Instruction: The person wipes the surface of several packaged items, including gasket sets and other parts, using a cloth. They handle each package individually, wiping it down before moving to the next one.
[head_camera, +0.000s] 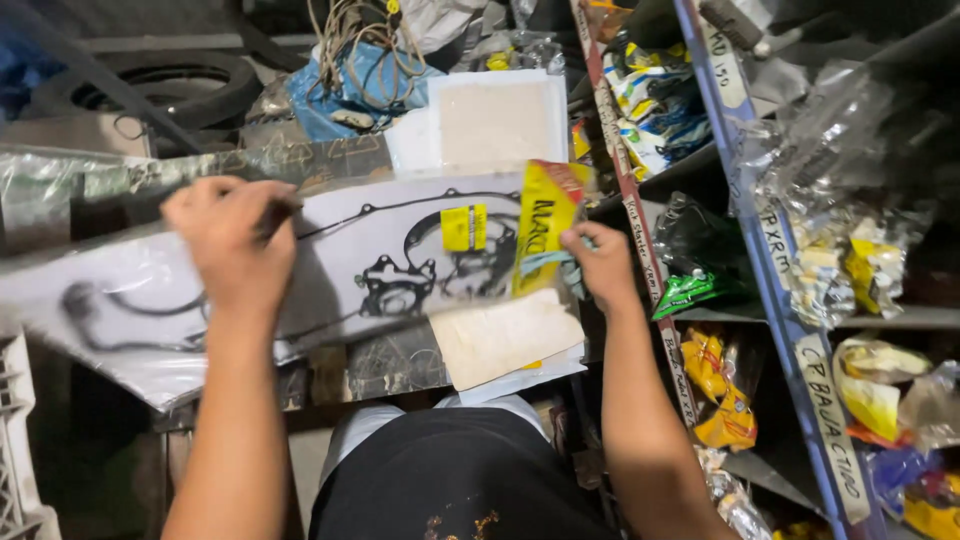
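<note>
My left hand (232, 240) grips the upper edge of a large flat clear packet (370, 265) with black gaskets printed or packed on white card and a small yellow label. My right hand (600, 265) pinches the packet's right end, together with a small yellow packet (545, 215) that stands up above my fingers. The big packet is held level across my body, blurred at its left end. Under it lie other flat packets, one with a beige card (505, 335).
A blue-framed shelf rack (770, 250) at the right holds several plastic bags of parts in yellow, green and clear wrapping. A tyre (180, 85), a blue bag with cords (360, 75) and a white flat packet (495, 120) lie beyond. A white crate (15, 440) stands at the lower left.
</note>
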